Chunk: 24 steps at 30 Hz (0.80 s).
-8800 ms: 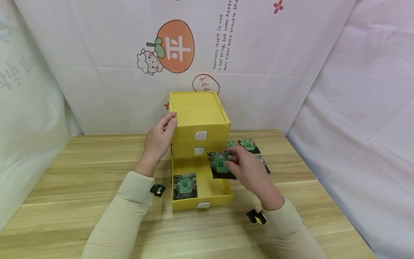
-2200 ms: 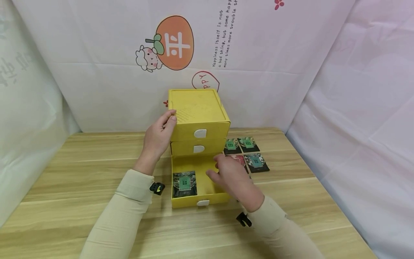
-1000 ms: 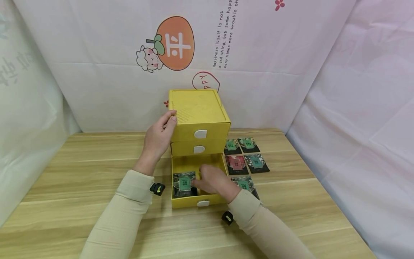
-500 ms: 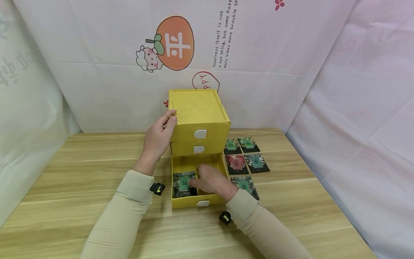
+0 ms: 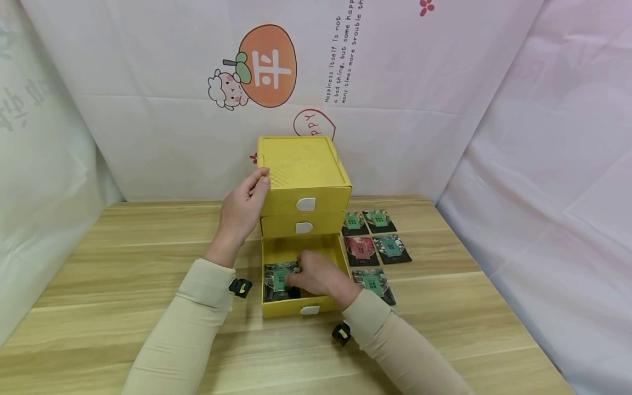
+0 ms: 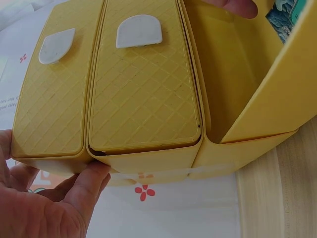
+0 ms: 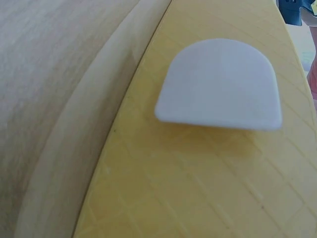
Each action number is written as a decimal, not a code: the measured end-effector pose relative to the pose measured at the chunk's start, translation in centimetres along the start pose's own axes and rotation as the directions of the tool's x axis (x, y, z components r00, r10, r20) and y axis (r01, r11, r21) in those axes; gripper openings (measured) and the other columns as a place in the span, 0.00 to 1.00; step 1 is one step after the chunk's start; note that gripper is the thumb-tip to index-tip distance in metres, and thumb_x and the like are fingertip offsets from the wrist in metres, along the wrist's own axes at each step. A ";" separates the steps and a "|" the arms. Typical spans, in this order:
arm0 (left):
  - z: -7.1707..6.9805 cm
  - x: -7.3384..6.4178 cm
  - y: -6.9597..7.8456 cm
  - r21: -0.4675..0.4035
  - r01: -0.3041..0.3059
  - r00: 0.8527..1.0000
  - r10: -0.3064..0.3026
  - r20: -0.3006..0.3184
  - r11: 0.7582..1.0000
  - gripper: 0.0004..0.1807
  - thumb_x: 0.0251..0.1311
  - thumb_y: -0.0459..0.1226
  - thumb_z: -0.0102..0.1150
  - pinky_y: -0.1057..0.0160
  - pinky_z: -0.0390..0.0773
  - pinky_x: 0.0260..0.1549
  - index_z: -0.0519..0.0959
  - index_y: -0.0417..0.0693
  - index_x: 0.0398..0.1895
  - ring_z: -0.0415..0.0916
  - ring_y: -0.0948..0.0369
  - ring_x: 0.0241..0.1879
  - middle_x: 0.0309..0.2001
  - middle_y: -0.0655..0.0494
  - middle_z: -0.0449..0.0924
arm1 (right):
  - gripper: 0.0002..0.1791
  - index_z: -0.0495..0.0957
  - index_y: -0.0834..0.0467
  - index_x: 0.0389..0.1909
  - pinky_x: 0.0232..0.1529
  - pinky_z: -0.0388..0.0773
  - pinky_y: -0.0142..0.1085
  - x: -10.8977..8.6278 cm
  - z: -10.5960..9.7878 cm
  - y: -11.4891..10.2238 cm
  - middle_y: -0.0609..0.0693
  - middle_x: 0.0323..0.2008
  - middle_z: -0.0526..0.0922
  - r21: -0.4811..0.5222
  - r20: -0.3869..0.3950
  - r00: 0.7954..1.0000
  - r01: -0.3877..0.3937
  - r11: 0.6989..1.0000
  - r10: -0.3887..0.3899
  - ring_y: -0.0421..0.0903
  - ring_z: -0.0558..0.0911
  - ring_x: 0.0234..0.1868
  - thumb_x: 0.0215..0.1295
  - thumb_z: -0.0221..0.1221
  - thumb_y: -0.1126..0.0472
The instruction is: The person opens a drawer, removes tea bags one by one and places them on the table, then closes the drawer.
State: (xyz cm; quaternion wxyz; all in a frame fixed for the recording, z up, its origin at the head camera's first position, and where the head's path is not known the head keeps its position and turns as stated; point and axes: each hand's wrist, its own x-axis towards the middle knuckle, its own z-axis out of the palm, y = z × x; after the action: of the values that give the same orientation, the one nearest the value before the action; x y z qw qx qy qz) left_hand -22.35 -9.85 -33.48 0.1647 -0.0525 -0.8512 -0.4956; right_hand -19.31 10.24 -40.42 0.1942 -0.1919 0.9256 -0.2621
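A yellow drawer cabinet (image 5: pixel 303 162) stands mid-table, its bottom drawer (image 5: pixel 323 305) pulled out. My left hand (image 5: pixel 242 211) grips the cabinet's upper left edge; in the left wrist view, the left hand's thumb and fingers (image 6: pixel 89 191) lie about its corner. Inside the drawer, at the left, is a flat square packet (image 5: pixel 276 291), dark with a green label. My right hand (image 5: pixel 321 277) reaches into the drawer, fingers curled, the thumb over the packet's right side. Whether it pinches the packet is hidden. The right wrist view shows only the drawer's white pull tab (image 7: pixel 220 84) and front up close.
Right of the cabinet, several similar packets lie in rows on the wooden table (image 5: pixel 148 285): a red-labelled packet (image 5: pixel 361 250), a teal-labelled packet (image 5: pixel 392 248) and green-labelled ones. A green-labelled packet (image 5: pixel 375 282) lies beside the right forearm. White printed cloth (image 5: pixel 410 153) hangs behind.
Earlier my right hand held a packet above the drawer; a green-labelled packet now lies at the front right. The right hand has since moved left to the packet inside. My left hand stays put.
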 end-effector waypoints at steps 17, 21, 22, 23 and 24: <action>0.0 0.0 0.1 -0.007 0.004 1.000 -0.004 0.001 1.000 0.30 0.79 0.62 0.40 0.43 0.76 0.60 0.71 0.66 0.76 0.76 0.51 0.66 0.71 0.57 0.76 | 0.16 0.79 0.63 0.42 0.24 0.64 0.38 0.1 0.0 0.3 0.47 0.22 0.68 0.062 -0.013 1.000 0.017 0.998 -0.016 0.44 0.66 0.21 0.69 0.65 0.52; 0.0 0.0 0.1 -0.006 0.006 1.000 -0.006 0.004 1.000 0.30 0.79 0.62 0.40 0.42 0.75 0.61 0.71 0.66 0.76 0.76 0.51 0.67 0.71 0.57 0.76 | 0.18 0.80 0.65 0.45 0.25 0.66 0.37 0.2 0.1 0.3 0.47 0.22 0.70 0.048 -0.024 0.999 0.033 0.998 -0.032 0.44 0.68 0.22 0.68 0.66 0.53; 0.0 0.0 0.1 -0.005 0.007 1.000 -0.007 0.004 1.000 0.30 0.79 0.62 0.40 0.42 0.75 0.61 0.71 0.66 0.76 0.76 0.51 0.67 0.71 0.57 0.76 | 0.19 0.80 0.66 0.49 0.26 0.67 0.37 0.2 0.1 0.3 0.47 0.22 0.71 0.048 -0.026 0.999 0.035 0.998 -0.034 0.43 0.69 0.22 0.68 0.66 0.54; 0.0 0.0 0.1 -0.005 0.007 1.000 -0.007 0.004 1.000 0.30 0.78 0.62 0.40 0.42 0.75 0.61 0.71 0.66 0.76 0.75 0.51 0.67 0.71 0.57 0.76 | 0.22 0.80 0.66 0.52 0.27 0.67 0.37 0.2 0.1 0.2 0.47 0.23 0.72 0.045 -0.027 0.999 0.038 0.998 -0.037 0.43 0.70 0.23 0.68 0.66 0.54; 0.0 0.0 0.1 -0.006 0.008 1.000 -0.008 0.004 1.000 0.30 0.78 0.62 0.39 0.42 0.75 0.61 0.71 0.67 0.76 0.75 0.51 0.67 0.71 0.57 0.76 | 0.24 0.79 0.68 0.55 0.27 0.68 0.36 0.2 0.1 0.2 0.47 0.23 0.73 0.042 -0.029 0.999 0.040 0.998 -0.038 0.43 0.70 0.23 0.68 0.67 0.54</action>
State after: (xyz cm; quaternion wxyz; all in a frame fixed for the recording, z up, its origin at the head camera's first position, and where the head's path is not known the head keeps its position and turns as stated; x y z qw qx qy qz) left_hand -22.28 -9.84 -33.39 0.1610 -0.0506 -0.8503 -0.4985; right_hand -19.53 10.24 -40.67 0.1799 -0.2021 0.9186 -0.2882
